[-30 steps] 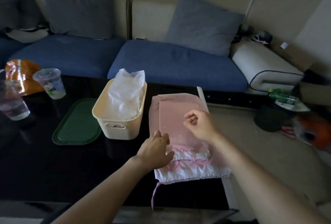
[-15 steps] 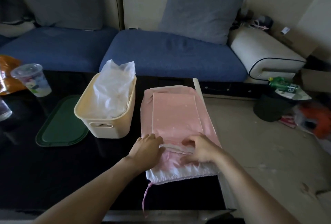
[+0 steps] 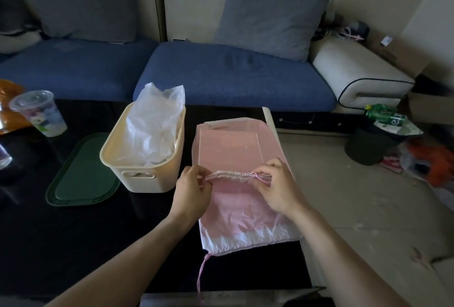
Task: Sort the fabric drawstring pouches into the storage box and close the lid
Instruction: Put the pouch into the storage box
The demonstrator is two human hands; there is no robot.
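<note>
Two hands hold one pink drawstring pouch (image 3: 231, 152) by its gathered top edge, above a bigger pink pouch (image 3: 243, 218) that lies flat on the black table (image 3: 73, 245). The left hand (image 3: 191, 193) pinches the left end of the gathered edge between thumb and fingers. The right hand (image 3: 280, 188) pinches the right end, where the thin pink cords come out. The bigger pouch has a white gathered edge toward the person, and its pink cord (image 3: 202, 274) hangs down over the near edge of the table. Just beside the pouches, on the left, stands the cream storage box (image 3: 137, 171), open, with white translucent pouches (image 3: 152, 124) sticking up out of it. The green lid (image 3: 81, 179) lies flat on the table, left of the box and touching its corner. Further left stands a clear plastic cup (image 3: 39, 112). Behind the table is a blue sofa (image 3: 233, 78).
</note>
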